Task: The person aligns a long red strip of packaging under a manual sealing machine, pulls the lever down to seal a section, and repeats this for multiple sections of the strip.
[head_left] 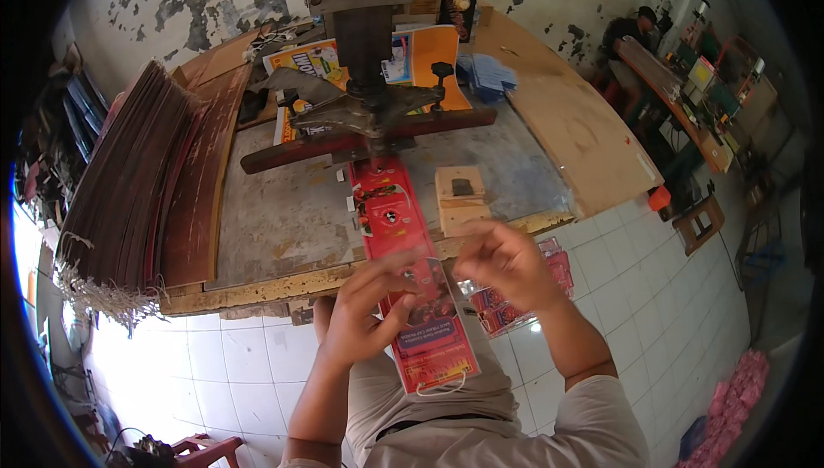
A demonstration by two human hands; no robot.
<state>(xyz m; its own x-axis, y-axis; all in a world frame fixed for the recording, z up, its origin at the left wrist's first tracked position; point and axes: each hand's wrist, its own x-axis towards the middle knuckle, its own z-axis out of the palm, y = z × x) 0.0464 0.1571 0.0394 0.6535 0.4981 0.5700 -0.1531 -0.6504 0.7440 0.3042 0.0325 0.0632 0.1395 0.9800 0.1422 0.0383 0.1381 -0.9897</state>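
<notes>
The right hand (506, 266) is blurred; the red strip (403, 253) is partly hidden by the left hand (365, 318) at 6 o'clock.

Left hand (365, 318): bare, no glove, no ring showing.
Right hand (506, 264): bare too, a bit blurred.
Forearms: uncovered to the elbow.
Shirt (592, 425): pale grey-beige, short sleeves.
Waist: dark band under the shirt hem.

1 view only: head cam, fisheye, looks steeply down from above the person's hands (446, 288) at frame centre, close. Faces the worktable (283, 219) and peeling wall (172, 4) up top; edges bend, dark corners.
</notes>
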